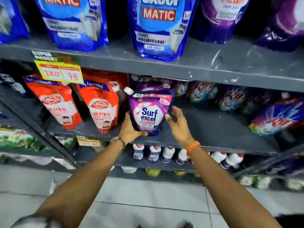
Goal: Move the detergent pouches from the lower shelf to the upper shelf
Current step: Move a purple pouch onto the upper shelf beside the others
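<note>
Two hands at lower shelf (213, 129), left hand (130, 127) gripping purple pouch (150, 112) (upright), right hand (176, 122) released beside it

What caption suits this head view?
Left hand grips a purple detergent pouch on the lower shelf; right hand touches its side.

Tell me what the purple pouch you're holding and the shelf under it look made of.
The purple Surf Excel pouch looks like glossy, flexible plastic film: it reflects light and buckles where the left hand cups it. Its white cap looks like hard plastic. The lower shelf looks like grey painted metal, matte and scuffed, though I cannot be sure.
</note>
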A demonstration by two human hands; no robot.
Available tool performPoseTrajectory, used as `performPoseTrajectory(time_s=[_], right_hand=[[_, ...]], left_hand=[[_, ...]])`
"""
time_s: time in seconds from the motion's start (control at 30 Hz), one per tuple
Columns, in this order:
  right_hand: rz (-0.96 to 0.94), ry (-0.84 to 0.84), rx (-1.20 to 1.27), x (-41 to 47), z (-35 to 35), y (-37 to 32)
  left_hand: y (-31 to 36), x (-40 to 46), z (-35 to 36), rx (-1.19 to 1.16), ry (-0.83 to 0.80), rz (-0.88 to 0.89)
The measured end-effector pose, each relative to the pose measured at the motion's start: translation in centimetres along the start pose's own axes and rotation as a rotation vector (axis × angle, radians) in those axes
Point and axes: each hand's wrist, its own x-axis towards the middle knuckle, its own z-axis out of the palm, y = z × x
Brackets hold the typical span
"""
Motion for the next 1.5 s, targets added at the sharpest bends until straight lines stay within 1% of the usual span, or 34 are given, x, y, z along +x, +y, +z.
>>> performPoseTrajectory(time_s=[0.1, 0.27, 0.4, 0.57, 0.7, 0.8, 0.9, 1.07, 1.17, 1.3, 1.4, 1.5], right_hand=[[-0.033, -0.034, -0.051, 1.6, 0.9, 0.1], [-0.022, 0.045, 0.007, 1.2, 1.5, 0.0], [-0.014, 0.085, -0.012, -1.6, 0.8, -0.6], [-0.090, 0.151, -0.027, -7.4, -2.3, -2.2], [-0.171, 0.204, 0.024, -11.4, -5.8, -5.2], [-0.235, 0.250, 0.080, -12.5, -9.1, -8.4], [-0.322, 0.303, 0.115, -12.1, -12.8, -12.1], [-0.490, 0.377, 0.240, -9.6, -18.3, -20.5], [-0.563, 0.434, 0.257, -7.1, -21.0, -25.1], [-0.577, 0.442, 0.236, -3.4, -23.0, -29.1], [-0.571, 0.459, 0.184, -0.6, -23.3, -30.5], [-0.546, 0.456, 0.163, 1.6, -22.8, -30.6]], left_hand=[[-1.0, 0.8, 0.7, -0.019, 0.035, 0.004], [-1.0, 0.0, 0.8, -0.097, 0.044, 0.000], [-0.1, -2.7, 1.2, -0.135, 0.056, -0.006], [2.3, -7.8, 1.7, -0.062, -0.014, 0.076], [7.2, -11.4, 2.3, -0.050, -0.035, 0.218], [11.4, -12.9, 2.9, -0.054, -0.018, 0.325], [16.5, -13.4, 3.3, -0.060, 0.022, 0.405], [26.6, -13.4, 3.2, -0.044, 0.141, 0.548], [32.1, -12.0, 2.8, -0.100, 0.129, 0.597], [37.1, -8.9, 2.1, -0.105, 0.166, 0.601], [38.7, -6.0, 2.0, -0.156, 0.126, 0.487], [39.0, -3.7, 2.2, -0.197, 0.100, 0.399]])
